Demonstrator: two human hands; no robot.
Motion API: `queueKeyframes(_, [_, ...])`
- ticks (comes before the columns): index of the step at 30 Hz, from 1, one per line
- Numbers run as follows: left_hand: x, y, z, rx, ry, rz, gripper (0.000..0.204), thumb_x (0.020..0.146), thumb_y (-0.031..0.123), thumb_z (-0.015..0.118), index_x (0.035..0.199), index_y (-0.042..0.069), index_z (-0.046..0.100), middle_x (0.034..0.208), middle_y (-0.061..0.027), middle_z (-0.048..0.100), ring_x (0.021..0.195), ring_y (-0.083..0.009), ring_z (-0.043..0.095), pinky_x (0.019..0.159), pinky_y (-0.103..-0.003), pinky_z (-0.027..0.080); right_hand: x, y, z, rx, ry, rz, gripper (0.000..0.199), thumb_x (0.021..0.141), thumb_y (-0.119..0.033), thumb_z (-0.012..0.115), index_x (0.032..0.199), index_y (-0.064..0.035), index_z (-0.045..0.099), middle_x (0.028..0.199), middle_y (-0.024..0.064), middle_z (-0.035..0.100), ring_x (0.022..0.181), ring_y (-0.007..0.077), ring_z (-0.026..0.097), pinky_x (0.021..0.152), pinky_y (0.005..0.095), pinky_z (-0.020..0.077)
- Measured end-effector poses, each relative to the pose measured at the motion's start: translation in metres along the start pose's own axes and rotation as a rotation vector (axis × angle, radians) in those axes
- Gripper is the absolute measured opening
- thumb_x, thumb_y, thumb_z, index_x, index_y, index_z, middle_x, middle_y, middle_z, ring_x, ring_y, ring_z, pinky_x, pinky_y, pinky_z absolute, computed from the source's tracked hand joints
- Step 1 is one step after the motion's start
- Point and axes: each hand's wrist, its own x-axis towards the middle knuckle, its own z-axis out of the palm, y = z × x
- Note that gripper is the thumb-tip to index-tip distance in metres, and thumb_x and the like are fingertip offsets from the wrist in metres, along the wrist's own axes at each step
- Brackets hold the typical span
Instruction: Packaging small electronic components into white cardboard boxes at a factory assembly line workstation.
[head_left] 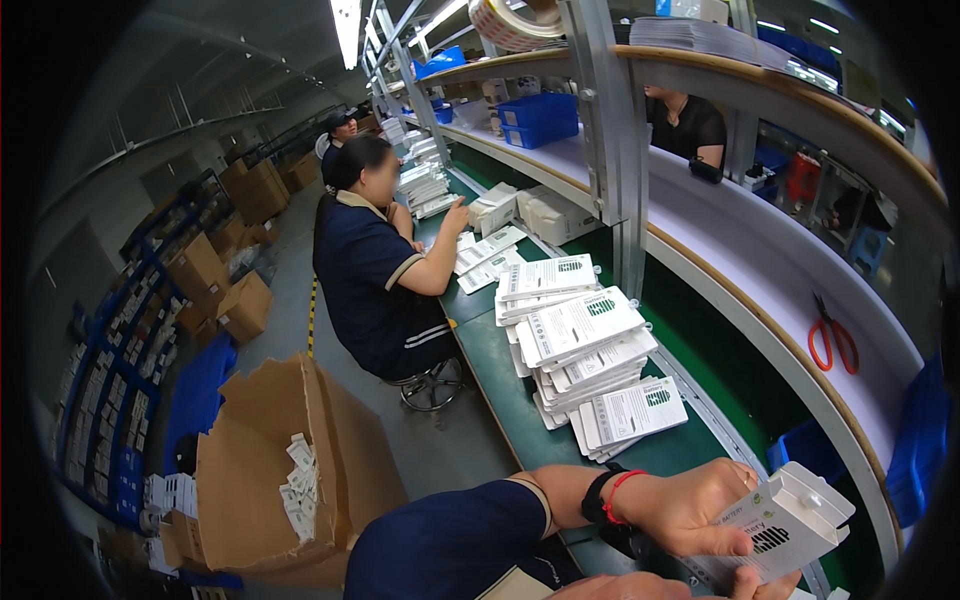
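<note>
At the lower right, a flat white carton [775,525] with a dark printed graphic is tilted up, the flaps at its far end standing open. My left hand [695,508], with a black band and a red cord at the wrist, grips it with the thumb across its printed face. The fingers of my right hand [765,583] pinch its lower edge; the rest of that hand is cut off by the frame. Beyond my left hand, several similar cartons lie in an uneven stack [590,335] on the green bench [500,370].
Left of the bench stands an open cardboard box [370,440] with small white pieces inside. A co-worker [365,260] sits farther along, among more cartons. Red-handled scissors [832,340] lie on the shelf at right, near a metal post [628,200]. A blue bin [540,120] is farther back.
</note>
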Motion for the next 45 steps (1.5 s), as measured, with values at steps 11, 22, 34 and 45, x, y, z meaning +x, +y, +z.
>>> queueKeyframes(11, [0.000, 0.000, -0.004, 0.072, -0.024, 0.049, 0.043, 0.090, 0.036, 0.058, 0.065, 0.000, 0.057, 0.061, -0.0137, 0.057, 0.054, -0.0319, 0.052, 0.060, -0.037, 0.041, 0.027, 0.009, -0.004, -0.080, -0.162, -0.480, 0.016, 0.076, -0.010, 0.066, 0.087, 0.0008, 0.071, 0.086, 0.0184, 0.068, 0.082, 0.0360, 0.066, 0.083, 0.0450, 0.0472])
queueKeyframes(22, [0.001, -0.006, 0.003, 0.029, -0.004, 0.052, 0.044, 0.089, 0.037, 0.059, 0.065, 0.000, 0.058, 0.062, -0.0141, 0.059, 0.055, -0.0323, 0.054, 0.061, -0.037, 0.042, 0.041, 0.034, -0.014, -0.182, -0.250, -0.960, 0.017, 0.076, -0.008, 0.065, 0.087, 0.0017, 0.071, 0.087, 0.0183, 0.069, 0.082, 0.0350, 0.066, 0.085, 0.0436, 0.0471])
queueKeyframes(34, [-0.003, -0.005, -0.001, 0.052, -0.002, 0.035, 0.043, 0.089, 0.036, 0.059, 0.067, 0.000, 0.059, 0.065, -0.0156, 0.061, 0.057, -0.0332, 0.055, 0.063, -0.038, 0.043, 0.032, 0.007, -0.005, 0.035, -0.113, 0.009, 0.018, 0.076, -0.009, 0.064, 0.089, 0.0017, 0.071, 0.088, 0.0187, 0.069, 0.085, 0.0356, 0.066, 0.087, 0.0439, 0.0462])
queueKeyframes(45, [-0.001, 0.001, 0.002, 0.021, 0.029, 0.018, 0.043, 0.090, 0.036, 0.058, 0.068, -0.001, 0.059, 0.065, -0.0159, 0.060, 0.057, -0.0340, 0.055, 0.063, -0.038, 0.043, 0.024, -0.011, -0.005, 0.028, -0.143, 0.065, 0.019, 0.076, -0.009, 0.065, 0.090, 0.0013, 0.071, 0.090, 0.0189, 0.068, 0.088, 0.0358, 0.065, 0.088, 0.0441, 0.0457])
